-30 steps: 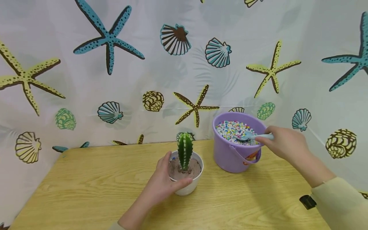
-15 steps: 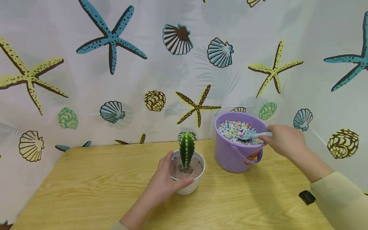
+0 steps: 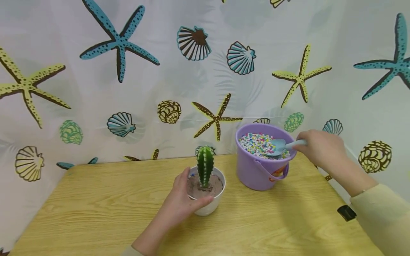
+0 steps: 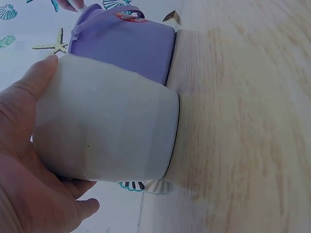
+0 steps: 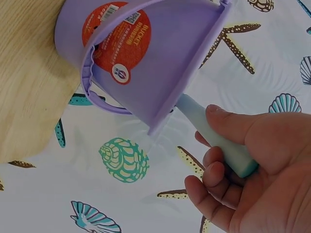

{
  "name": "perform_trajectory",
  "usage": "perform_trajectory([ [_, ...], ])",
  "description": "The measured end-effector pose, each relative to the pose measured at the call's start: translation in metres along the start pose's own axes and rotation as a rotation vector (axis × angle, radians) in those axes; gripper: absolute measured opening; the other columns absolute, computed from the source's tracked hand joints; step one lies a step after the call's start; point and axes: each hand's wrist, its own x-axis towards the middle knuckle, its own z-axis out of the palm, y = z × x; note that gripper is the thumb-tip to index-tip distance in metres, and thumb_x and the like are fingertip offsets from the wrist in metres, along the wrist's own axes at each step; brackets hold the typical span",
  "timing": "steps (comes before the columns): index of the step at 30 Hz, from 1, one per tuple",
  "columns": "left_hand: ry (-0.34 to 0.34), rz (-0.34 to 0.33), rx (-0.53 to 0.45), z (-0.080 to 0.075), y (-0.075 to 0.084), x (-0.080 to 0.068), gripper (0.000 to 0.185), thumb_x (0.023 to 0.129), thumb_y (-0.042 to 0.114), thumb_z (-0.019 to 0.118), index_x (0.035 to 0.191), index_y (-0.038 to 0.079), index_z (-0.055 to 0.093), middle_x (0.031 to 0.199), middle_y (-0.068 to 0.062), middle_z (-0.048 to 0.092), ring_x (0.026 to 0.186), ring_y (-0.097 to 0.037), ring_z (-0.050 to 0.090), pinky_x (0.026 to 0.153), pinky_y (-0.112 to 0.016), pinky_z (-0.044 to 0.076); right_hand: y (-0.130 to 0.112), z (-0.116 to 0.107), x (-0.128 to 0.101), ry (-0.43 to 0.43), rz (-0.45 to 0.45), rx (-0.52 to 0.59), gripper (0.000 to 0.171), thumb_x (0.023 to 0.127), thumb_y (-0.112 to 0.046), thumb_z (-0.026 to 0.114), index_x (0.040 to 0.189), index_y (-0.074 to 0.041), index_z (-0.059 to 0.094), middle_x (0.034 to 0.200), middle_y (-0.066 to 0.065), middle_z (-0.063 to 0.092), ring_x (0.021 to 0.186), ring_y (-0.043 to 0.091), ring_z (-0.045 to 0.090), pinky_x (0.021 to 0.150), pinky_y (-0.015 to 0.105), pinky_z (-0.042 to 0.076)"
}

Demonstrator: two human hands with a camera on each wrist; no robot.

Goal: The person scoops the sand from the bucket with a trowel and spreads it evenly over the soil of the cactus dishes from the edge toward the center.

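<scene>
A green cactus (image 3: 205, 167) stands in brown soil in a white flowerpot (image 4: 107, 121) on the table. My left hand (image 3: 182, 199) holds this pot round its near left side, with the thumb at the near rim and fingers on the far side. To the right, a purple bucket (image 3: 256, 174) is filled with small multicoloured beads (image 3: 254, 143). My right hand (image 5: 262, 160) grips the handle of a light blue toy shovel (image 3: 296, 144) over the bucket's right rim. The shovel's blade lies at the surface of the beads, and the right wrist view hides it behind the bucket wall.
The bucket's handle (image 5: 87, 82) hangs down on its near side. Behind the wooden table (image 3: 112, 206) hangs a white cloth (image 3: 198, 81) printed with starfish and shells. A small black object (image 3: 347, 213) shows beside the right sleeve.
The shovel's blade has come up in the beads, and more of it shows. My right hand has risen slightly. The left hand and the flowerpot stay in place.
</scene>
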Motion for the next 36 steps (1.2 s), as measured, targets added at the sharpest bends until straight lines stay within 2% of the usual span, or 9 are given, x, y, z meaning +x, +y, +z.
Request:
perform_trajectory([
  [4, 0.003, 0.006, -0.009, 0.000, -0.001, 0.002, 0.132, 0.085, 0.063, 0.092, 0.176, 0.005, 0.016, 0.176, -0.027, 0.024, 0.155, -0.051, 0.039, 0.120, -0.070, 0.038, 0.000, -0.009, 0.003, -0.002, 0.009, -0.023, 0.036, 0.105, -0.034, 0.078, 0.123, -0.003, 0.078, 0.107, 0.017, 0.080, 0.083, 0.030, 0.072, 0.061, 0.046, 0.056],
  [10, 0.005, 0.010, -0.009, 0.002, -0.001, 0.002, 0.131, 0.085, 0.060, 0.093, 0.176, 0.005, 0.016, 0.175, -0.029, 0.024, 0.154, -0.052, 0.039, 0.120, -0.071, 0.038, 0.002, -0.021, 0.005, -0.024, 0.015, -0.077, 0.037, 0.105, -0.036, 0.079, 0.124, -0.004, 0.079, 0.109, 0.017, 0.080, 0.085, 0.031, 0.073, 0.060, 0.046, 0.056],
  [16, 0.008, 0.013, 0.009, 0.002, -0.001, 0.002, 0.132, 0.085, 0.063, 0.092, 0.176, 0.006, 0.015, 0.175, -0.028, 0.025, 0.154, -0.052, 0.039, 0.121, -0.070, 0.037, 0.002, -0.033, 0.005, -0.074, 0.017, -0.076, 0.031, 0.104, -0.036, 0.079, 0.118, -0.008, 0.080, 0.102, 0.011, 0.079, 0.080, 0.027, 0.068, 0.060, 0.042, 0.053],
  [23, 0.011, 0.018, 0.018, 0.001, -0.001, 0.001, 0.131, 0.085, 0.063, 0.092, 0.176, 0.007, 0.016, 0.174, -0.029, 0.025, 0.153, -0.053, 0.040, 0.121, -0.070, 0.038, 0.000, -0.045, 0.003, -0.140, 0.030, -0.050, 0.032, 0.105, -0.036, 0.077, 0.119, -0.007, 0.080, 0.098, 0.006, 0.077, 0.079, 0.025, 0.063, 0.062, 0.042, 0.051],
  [26, 0.011, 0.017, 0.017, 0.000, -0.001, 0.000, 0.130, 0.086, 0.062, 0.092, 0.176, 0.006, 0.017, 0.174, -0.030, 0.025, 0.153, -0.053, 0.041, 0.120, -0.070, 0.038, -0.003, -0.047, 0.003, -0.163, 0.025, -0.040, 0.033, 0.105, -0.036, 0.076, 0.119, -0.007, 0.081, 0.100, 0.006, 0.077, 0.083, 0.026, 0.064, 0.065, 0.044, 0.053],
  [33, -0.001, 0.006, 0.018, 0.001, 0.000, 0.003, 0.133, 0.085, 0.065, 0.091, 0.176, 0.006, 0.014, 0.176, -0.028, 0.024, 0.155, -0.052, 0.038, 0.122, -0.069, 0.036, -0.009, -0.046, 0.004, -0.187, 0.016, -0.020, 0.043, 0.105, -0.040, 0.073, 0.124, -0.002, 0.079, 0.117, 0.016, 0.079, 0.100, 0.034, 0.073, 0.080, 0.058, 0.060],
  [36, 0.001, 0.007, 0.014, 0.001, 0.001, 0.003, 0.132, 0.085, 0.065, 0.091, 0.176, 0.006, 0.015, 0.176, -0.028, 0.023, 0.155, -0.052, 0.037, 0.122, -0.069, 0.036, -0.012, -0.043, 0.005, -0.197, 0.006, -0.004, 0.044, 0.104, -0.040, 0.073, 0.124, -0.001, 0.079, 0.117, 0.016, 0.080, 0.098, 0.033, 0.073, 0.079, 0.057, 0.060],
])
